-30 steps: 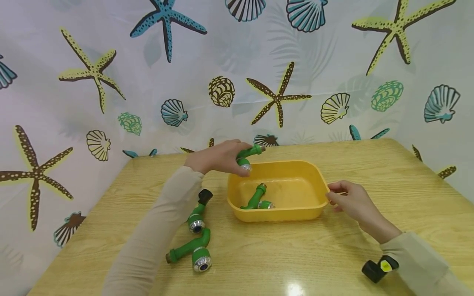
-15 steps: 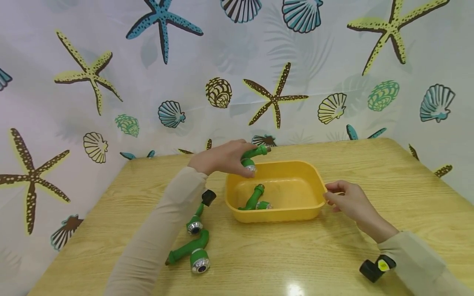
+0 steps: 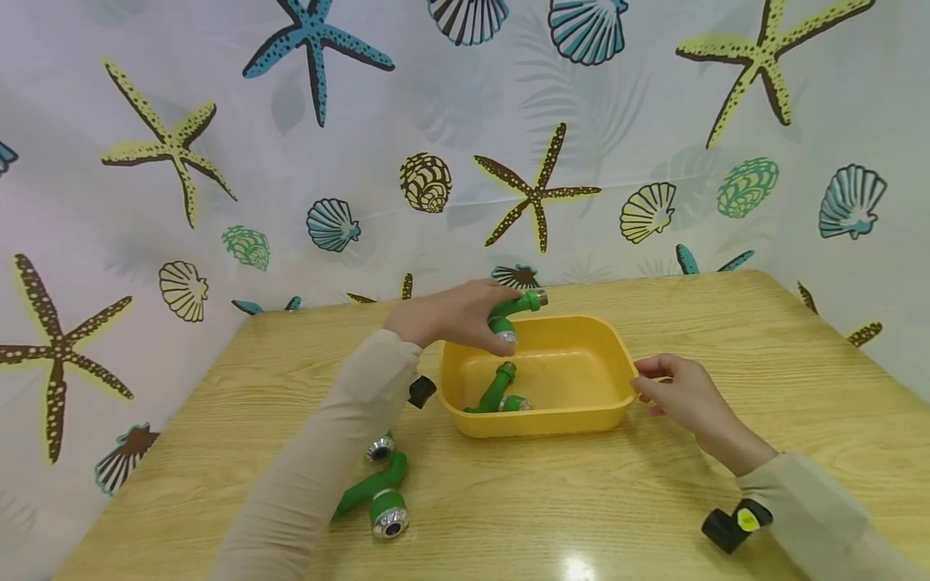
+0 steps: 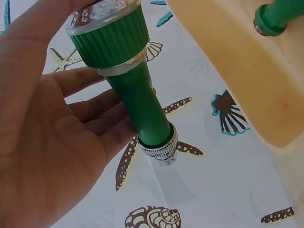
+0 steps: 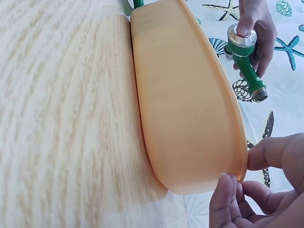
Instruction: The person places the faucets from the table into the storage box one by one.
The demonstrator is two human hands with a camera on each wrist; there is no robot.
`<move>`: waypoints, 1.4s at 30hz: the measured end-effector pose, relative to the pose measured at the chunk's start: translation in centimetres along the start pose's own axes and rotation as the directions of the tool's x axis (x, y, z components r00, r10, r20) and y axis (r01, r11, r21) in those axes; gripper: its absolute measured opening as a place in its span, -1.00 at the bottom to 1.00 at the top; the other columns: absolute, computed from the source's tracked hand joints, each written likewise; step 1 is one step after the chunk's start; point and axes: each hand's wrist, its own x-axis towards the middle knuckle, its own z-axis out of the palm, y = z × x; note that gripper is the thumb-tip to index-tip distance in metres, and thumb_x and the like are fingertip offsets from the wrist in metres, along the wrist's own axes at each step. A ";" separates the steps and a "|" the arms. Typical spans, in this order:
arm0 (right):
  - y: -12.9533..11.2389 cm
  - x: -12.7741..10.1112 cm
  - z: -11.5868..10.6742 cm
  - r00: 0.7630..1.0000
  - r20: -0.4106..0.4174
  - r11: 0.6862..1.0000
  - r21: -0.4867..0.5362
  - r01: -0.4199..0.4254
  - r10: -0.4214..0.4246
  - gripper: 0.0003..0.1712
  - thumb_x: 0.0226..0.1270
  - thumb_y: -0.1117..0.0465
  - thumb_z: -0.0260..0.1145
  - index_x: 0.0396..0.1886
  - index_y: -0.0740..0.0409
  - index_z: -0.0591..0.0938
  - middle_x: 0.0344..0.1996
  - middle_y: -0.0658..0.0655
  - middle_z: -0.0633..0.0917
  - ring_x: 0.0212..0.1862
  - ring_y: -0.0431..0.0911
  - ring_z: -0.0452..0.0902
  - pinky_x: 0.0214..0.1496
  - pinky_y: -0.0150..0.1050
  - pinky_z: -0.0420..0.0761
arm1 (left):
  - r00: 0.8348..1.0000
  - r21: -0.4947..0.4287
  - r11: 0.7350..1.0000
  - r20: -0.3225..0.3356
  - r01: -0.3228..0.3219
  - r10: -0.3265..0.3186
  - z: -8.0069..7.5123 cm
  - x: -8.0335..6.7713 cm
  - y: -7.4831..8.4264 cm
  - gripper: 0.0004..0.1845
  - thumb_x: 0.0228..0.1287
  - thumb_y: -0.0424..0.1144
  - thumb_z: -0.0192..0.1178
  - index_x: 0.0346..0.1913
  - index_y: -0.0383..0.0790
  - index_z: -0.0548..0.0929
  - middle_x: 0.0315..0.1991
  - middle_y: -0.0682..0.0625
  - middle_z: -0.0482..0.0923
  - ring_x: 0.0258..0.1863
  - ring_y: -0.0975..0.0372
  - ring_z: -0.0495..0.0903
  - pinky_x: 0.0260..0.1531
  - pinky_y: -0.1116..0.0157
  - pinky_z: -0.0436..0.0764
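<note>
My left hand (image 3: 454,316) holds a green hose fitting (image 3: 512,314) with a silver collar over the back left rim of a yellow plastic tub (image 3: 617,355). The left wrist view shows the same fitting (image 4: 133,90) lying across the fingers, and it appears again in the right wrist view as the held fitting (image 5: 244,59). A second green fitting (image 3: 497,391) lies inside the tub. My right hand (image 3: 672,387) pinches the tub's right rim (image 5: 240,161) between thumb and fingers.
Two more green fittings (image 3: 378,488) lie on the wooden table (image 3: 581,500) left of the tub, partly behind my left forearm, one with a black end (image 3: 421,392). A small black and yellow object (image 3: 730,524) sits near my right sleeve. A seashell-print curtain (image 3: 465,145) backs the table.
My left hand has carried the green fitting a little to the right, further over the tub's rim. My right hand stays on the tub's right rim.
</note>
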 end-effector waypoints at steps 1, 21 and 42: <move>0.0 0.0 0.0 1.000 -0.001 1.000 0.000 -0.001 0.001 -0.53 0.44 0.26 0.16 0.17 0.54 0.41 -0.08 0.33 0.55 -0.20 -0.02 0.51 -0.26 -0.26 0.64 | 1.000 0.002 1.000 0.006 0.001 -0.001 0.0 0.1 0.1 -0.13 0.20 0.00 0.33 0.48 -0.23 0.19 0.40 -0.14 0.23 0.34 0.09 0.23 0.27 0.17 0.29; -0.3 0.1 0.4 1.000 0.017 0.992 0.127 -0.017 0.015 -0.55 0.44 0.36 0.13 0.18 0.61 0.35 0.00 0.42 0.48 -0.17 -0.06 0.56 -0.17 -0.23 0.65 | 0.999 -0.003 0.999 0.038 -0.039 0.039 1.9 1.7 1.1 -0.20 0.20 -0.04 0.30 0.45 -0.20 0.25 0.22 -0.11 0.33 0.04 0.18 0.34 0.02 0.30 0.40; -0.3 -0.1 0.4 1.000 0.023 0.983 0.182 -0.021 0.017 -0.55 0.44 0.39 0.11 0.19 0.63 0.33 0.01 0.42 0.46 -0.14 -0.02 0.55 -0.19 -0.27 0.65 | 0.994 -0.001 0.997 0.079 -0.077 0.077 3.6 3.6 2.3 -0.21 0.23 -0.02 0.29 0.46 -0.20 0.25 0.14 -0.07 0.39 -0.06 0.22 0.38 -0.08 0.36 0.42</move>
